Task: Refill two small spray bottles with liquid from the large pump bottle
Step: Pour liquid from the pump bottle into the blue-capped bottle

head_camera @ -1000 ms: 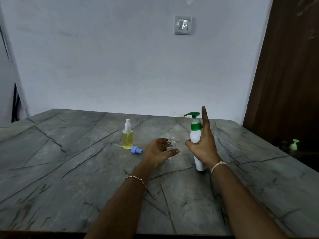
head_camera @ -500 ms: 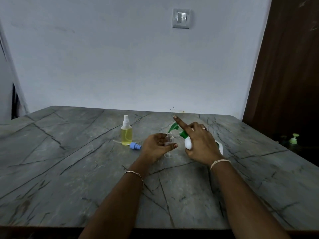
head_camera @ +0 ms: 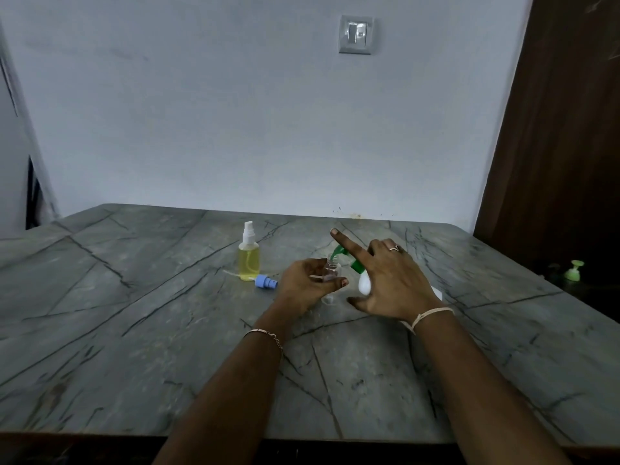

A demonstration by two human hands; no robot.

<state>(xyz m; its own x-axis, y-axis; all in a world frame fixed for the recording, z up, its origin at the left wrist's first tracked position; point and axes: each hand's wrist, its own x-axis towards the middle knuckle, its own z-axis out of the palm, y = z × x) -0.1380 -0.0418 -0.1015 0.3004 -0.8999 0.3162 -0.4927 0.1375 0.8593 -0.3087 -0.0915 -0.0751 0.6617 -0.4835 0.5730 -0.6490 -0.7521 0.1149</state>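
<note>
My left hand (head_camera: 307,283) grips a small clear spray bottle (head_camera: 332,270) with its top off, held upright near the table's middle. My right hand (head_camera: 391,280) holds the large white pump bottle (head_camera: 365,283) tilted over to the left, index finger stretched along its green pump head (head_camera: 342,253). The green spout sits right at the clear bottle's open neck. A second small spray bottle (head_camera: 249,260), full of yellow liquid with a white sprayer on, stands to the left. A blue spray cap (head_camera: 266,282) with its dip tube lies beside it on the grey stone table (head_camera: 134,330).
A wall with a light switch (head_camera: 356,34) runs behind the table. A dark wooden door (head_camera: 563,129) stands at the right, and a small green pump top (head_camera: 574,270) lies beyond the table's right edge.
The pump bottle stood upright a second ago; my right hand has tipped it left until its spout meets the clear bottle's neck. My left hand has stayed on the clear bottle.
</note>
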